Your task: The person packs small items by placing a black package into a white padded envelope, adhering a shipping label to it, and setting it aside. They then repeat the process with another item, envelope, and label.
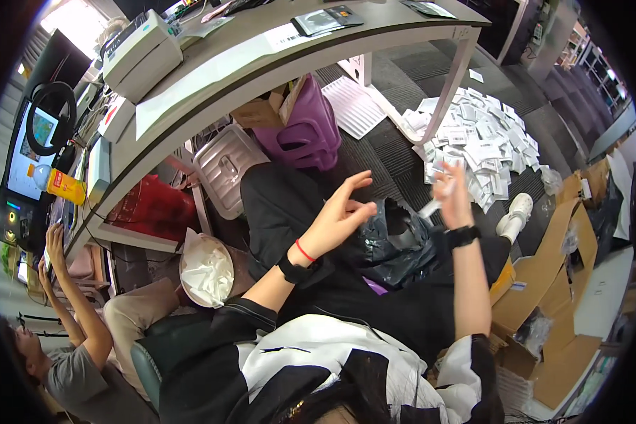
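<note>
Small clear packet [431, 207]: thin, pale, blurred, sits above the black bag [389, 240] on the lap, right of centre. Far right, a heap of white packets [484, 145] covers the floor; desk edge [261, 78] curves far left, cardboard boxes [544, 268] crowd the right, leaving room only over the lap. Right hand [452, 191] is pinched closed on the clear packet. Left hand [343, 212] is raised, fingers spread loose, holding nothing.

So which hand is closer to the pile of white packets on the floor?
Right. The right hand, holding a small white packet, is just beside the pile; the left hand is further off, over the black bag.
</note>
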Motion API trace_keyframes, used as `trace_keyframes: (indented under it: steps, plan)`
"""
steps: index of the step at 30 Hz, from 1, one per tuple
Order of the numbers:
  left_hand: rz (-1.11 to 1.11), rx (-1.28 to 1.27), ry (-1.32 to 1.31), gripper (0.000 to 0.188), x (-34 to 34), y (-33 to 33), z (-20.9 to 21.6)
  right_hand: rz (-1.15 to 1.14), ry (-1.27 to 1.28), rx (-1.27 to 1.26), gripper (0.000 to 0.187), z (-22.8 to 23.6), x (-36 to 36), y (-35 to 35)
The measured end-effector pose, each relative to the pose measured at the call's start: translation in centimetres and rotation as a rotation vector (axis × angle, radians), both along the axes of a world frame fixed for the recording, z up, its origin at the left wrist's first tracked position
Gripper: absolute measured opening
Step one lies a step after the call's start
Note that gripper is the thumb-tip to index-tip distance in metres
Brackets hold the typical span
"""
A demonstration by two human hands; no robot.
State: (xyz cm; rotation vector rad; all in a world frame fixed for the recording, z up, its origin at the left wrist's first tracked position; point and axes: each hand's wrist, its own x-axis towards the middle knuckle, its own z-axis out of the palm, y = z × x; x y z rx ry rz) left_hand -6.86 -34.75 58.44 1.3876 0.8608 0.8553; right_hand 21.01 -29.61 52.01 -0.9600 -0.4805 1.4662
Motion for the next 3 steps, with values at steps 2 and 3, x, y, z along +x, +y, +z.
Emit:
trace_keyframes:
  steps: [2, 3]
  plan:
    - [-0.027, 0.003, 0.002, 0.062, 1.3, -0.5, -0.7, 0.226, 0.161, 0.158, 0.044, 1.5, -4.8, -2.4]
    - [-0.022, -0.022, 0.01, 0.062, 1.0, -1.3, -1.2, 0.237, 0.161, 0.198, 0.045, 2.0, -7.0, -3.5]
